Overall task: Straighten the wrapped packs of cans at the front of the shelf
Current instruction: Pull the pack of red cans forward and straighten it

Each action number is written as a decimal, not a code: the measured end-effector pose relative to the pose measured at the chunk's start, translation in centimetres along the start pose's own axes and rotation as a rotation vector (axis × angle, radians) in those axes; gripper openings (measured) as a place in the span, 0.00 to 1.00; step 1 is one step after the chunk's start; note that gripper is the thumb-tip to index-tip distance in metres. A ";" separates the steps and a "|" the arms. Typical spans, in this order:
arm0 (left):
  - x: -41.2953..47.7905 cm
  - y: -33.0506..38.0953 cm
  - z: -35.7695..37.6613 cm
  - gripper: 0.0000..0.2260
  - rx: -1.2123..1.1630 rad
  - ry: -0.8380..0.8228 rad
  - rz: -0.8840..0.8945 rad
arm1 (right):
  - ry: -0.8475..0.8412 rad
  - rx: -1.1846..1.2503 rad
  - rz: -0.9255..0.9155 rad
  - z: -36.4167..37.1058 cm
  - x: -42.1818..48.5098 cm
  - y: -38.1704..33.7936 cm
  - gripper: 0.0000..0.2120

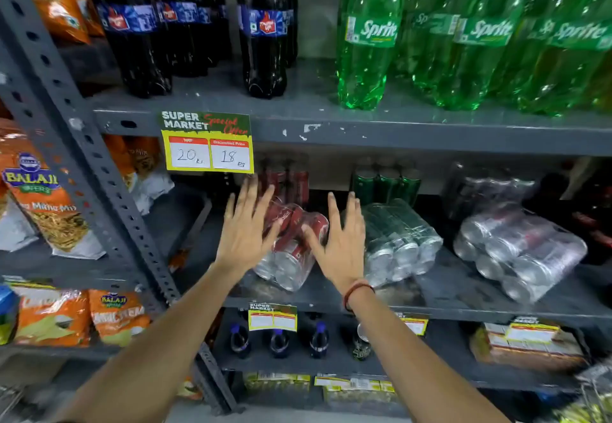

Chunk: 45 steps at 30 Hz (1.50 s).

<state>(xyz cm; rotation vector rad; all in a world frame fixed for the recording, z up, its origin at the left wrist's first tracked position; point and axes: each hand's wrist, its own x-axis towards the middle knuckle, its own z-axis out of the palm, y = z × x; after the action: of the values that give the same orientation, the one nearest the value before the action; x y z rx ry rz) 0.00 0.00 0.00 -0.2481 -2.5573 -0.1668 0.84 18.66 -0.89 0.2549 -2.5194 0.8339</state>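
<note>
Three plastic-wrapped packs of cans lie on their sides on the grey middle shelf (pixel 447 293), all angled askew. The red pack (pixel 291 250) is at the left, the green pack (pixel 397 240) in the middle, the silver pack (pixel 520 250) at the right. My left hand (pixel 245 230) is spread flat against the left side of the red pack. My right hand (pixel 341 240), fingers apart, rests on the red pack's right side, between it and the green pack. Neither hand has its fingers closed around the wrap.
Upright red cans (pixel 288 181) and green cans (pixel 385 181) stand behind the packs. A yellow price tag (pixel 207 144) hangs from the upper shelf edge above my left hand. Cola and green bottles (pixel 367 35) stand above; a slotted upright post (pixel 109 204) and snack bags are at left.
</note>
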 end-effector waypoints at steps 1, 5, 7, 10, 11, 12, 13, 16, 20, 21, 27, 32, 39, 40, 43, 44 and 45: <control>0.9 -0.7 0.5 0.29 0.017 -0.084 -0.050 | -0.112 0.046 0.075 0.8 0.4 0.0 0.40; 4.1 -3.5 2.5 0.31 -0.019 -0.360 -0.201 | -0.355 0.201 0.363 3.1 1.2 -0.6 0.42; 4.9 -4.1 3.4 0.32 -0.107 -0.530 -0.261 | -0.393 0.287 0.480 3.8 1.2 -1.0 0.42; 6.2 -4.6 4.0 0.33 -0.306 -0.739 -0.359 | -0.386 0.401 0.613 4.9 1.6 -1.3 0.45; 6.4 -4.7 4.1 0.34 -0.329 -0.757 -0.376 | -0.369 0.435 0.643 5.3 1.8 -1.4 0.47; 6.5 -4.8 4.4 0.35 -0.339 -0.758 -0.385 | -0.355 0.466 0.672 5.6 2.0 -1.4 0.49; 6.7 -4.9 4.5 0.36 -0.338 -0.753 -0.394 | -0.343 0.500 0.701 5.8 2.3 -1.4 0.50; 6.9 -4.8 4.6 0.40 -0.338 -0.736 -0.418 | -0.301 0.559 0.769 6.2 2.8 -1.3 0.51; 6.8 -4.4 4.6 0.37 -0.346 -0.702 -0.401 | -0.218 0.607 0.817 6.4 2.8 -1.5 0.46; 6.7 -4.3 4.4 0.36 -0.349 -0.693 -0.397 | -0.202 0.617 0.818 6.4 2.8 -1.6 0.46; 5.3 -4.7 3.4 0.36 -0.368 -0.549 -0.414 | -0.085 0.592 0.688 6.7 2.0 -2.5 0.41; 2.1 -4.9 2.6 0.36 -0.478 -0.155 -0.433 | -0.057 0.565 0.376 6.7 1.8 -2.4 0.40; -3.6 -3.3 3.7 0.35 -0.612 0.063 -0.444 | -0.197 0.430 0.054 5.8 0.3 0.3 0.39; -4.4 -2.9 3.9 0.36 -0.603 0.057 -0.441 | -0.201 0.395 0.046 5.9 -0.3 0.5 0.38; -5.5 -2.1 4.2 0.35 -0.605 0.051 -0.446 | -0.252 0.302 0.054 5.9 -0.7 1.2 0.36; -5.5 -2.0 4.1 0.34 -0.615 0.059 -0.451 | -0.274 0.283 0.059 5.6 -0.4 1.3 0.37; -5.4 -1.9 4.0 0.33 -0.628 0.064 -0.455 | -0.287 0.274 0.049 5.3 -0.1 1.6 0.38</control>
<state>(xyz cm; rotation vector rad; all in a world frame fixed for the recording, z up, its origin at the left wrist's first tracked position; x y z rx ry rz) 2.00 -1.90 -6.41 0.1149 -2.3872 -1.1310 -1.58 16.75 -5.44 0.4309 -2.6757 1.2424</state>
